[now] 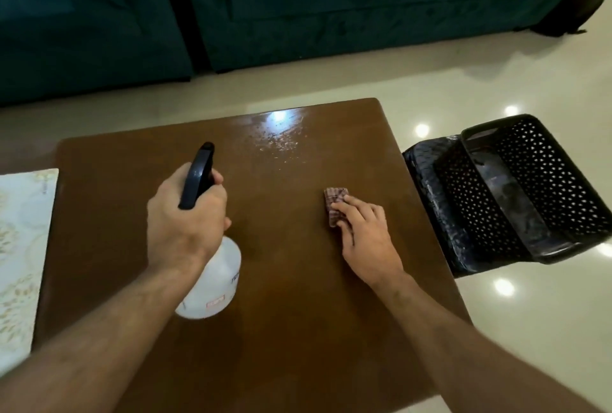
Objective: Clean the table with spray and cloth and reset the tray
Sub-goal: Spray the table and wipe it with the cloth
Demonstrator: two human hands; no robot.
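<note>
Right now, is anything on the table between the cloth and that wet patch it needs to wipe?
Nothing visible. Bare wood lies between the cloth under the right hand and the wet patch. The spray bottle sits off left.

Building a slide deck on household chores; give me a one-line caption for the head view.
Left hand grips a spray bottle over the wet wooden table; right hand rests on a folded cloth.

Left hand (185,214) grips the white plastic spray bottle (217,283) above the brown wooden table (298,313); right hand (367,237) presses a small folded checked cloth (334,200), droplets (281,141) at far edge.
</note>
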